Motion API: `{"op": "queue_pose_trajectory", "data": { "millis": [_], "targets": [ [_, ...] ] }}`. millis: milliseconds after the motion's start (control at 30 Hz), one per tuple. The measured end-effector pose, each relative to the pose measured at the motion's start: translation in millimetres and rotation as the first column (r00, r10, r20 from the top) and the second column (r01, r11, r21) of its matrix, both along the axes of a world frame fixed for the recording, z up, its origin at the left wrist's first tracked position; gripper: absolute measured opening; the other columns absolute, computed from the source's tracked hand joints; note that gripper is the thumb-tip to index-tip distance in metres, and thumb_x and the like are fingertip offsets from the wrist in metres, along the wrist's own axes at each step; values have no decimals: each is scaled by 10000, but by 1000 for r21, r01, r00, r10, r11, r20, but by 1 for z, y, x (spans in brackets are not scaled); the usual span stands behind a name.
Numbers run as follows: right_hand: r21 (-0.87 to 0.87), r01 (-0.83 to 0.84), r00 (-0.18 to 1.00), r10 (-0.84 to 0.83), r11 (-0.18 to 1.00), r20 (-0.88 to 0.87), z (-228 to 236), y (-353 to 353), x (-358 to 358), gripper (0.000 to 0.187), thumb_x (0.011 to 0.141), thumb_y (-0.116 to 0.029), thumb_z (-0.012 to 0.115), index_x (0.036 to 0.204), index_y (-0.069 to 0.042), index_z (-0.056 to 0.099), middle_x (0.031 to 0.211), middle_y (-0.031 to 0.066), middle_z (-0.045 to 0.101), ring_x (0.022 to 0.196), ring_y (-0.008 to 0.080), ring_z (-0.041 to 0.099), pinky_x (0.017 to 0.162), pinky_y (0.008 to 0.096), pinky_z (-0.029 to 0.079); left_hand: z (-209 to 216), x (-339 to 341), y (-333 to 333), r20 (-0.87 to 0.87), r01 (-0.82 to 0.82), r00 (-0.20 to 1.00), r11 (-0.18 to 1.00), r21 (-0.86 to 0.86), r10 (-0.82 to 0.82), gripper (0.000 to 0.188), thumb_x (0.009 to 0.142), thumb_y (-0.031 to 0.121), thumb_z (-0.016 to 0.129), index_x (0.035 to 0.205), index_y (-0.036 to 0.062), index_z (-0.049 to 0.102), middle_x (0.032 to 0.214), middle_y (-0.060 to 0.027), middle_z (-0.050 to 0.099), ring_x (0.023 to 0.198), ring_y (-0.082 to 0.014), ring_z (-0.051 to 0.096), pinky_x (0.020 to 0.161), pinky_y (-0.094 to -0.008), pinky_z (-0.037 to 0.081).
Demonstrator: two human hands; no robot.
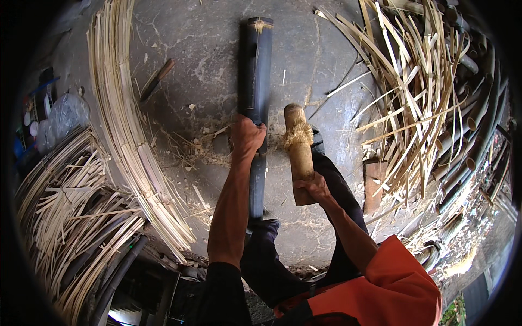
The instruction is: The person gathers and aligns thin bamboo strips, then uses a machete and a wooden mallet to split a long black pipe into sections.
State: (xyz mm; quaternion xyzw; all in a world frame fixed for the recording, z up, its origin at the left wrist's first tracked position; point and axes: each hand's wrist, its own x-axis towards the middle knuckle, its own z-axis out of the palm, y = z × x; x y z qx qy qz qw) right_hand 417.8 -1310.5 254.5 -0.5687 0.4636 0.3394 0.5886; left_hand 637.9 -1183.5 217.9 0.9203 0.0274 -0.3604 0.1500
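My left hand (248,136) is a closed fist over the middle of a dark grey bamboo pole (262,81). From the fist a dark, narrow blade, seemingly a knife (253,76), runs up along the pole's left side; its handle is hidden in my fingers. The pole lies lengthwise in front of me, its far end showing a pale frayed spot. To its right, my right hand (314,188) grips the lower end of a thick wooden mallet (298,157). The mallet's middle is worn and shaggy with loose fibres. It is held apart from the pole.
A long bundle of split bamboo strips (122,108) curves along the left, with a looser pile (70,201) beyond it. A short dark tool (157,80) lies near the bundle. More loose strips (413,98) and bamboo poles (478,125) crowd the right, beside a brown block (374,186).
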Motion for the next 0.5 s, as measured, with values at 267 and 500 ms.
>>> {"op": "queue_pose_trajectory", "data": {
  "millis": [267, 500],
  "targets": [
    [-435, 296, 691, 124, 851, 712, 24, -108, 222, 635, 624, -229, 699, 1104, 53, 393, 909, 192, 586, 818, 259, 590, 703, 351, 498, 23, 26, 1, -46, -10, 999, 1000, -25, 9, 466, 649, 262, 664, 915, -100, 537, 867, -260, 600, 834, -369, 604, 720, -396, 495],
    [-588, -791, 332, 926, 168, -182, -62, -107, 264, 792, 611, -400, 745, 1145, 50, 373, 975, 237, 588, 915, 303, 593, 734, 395, 498, 28, 45, 5, -217, 64, 974, 998, -6, -63, 364, 622, 243, 642, 759, -89, 580, 802, -257, 613, 780, -351, 621, 688, -386, 493]
  ]
}}
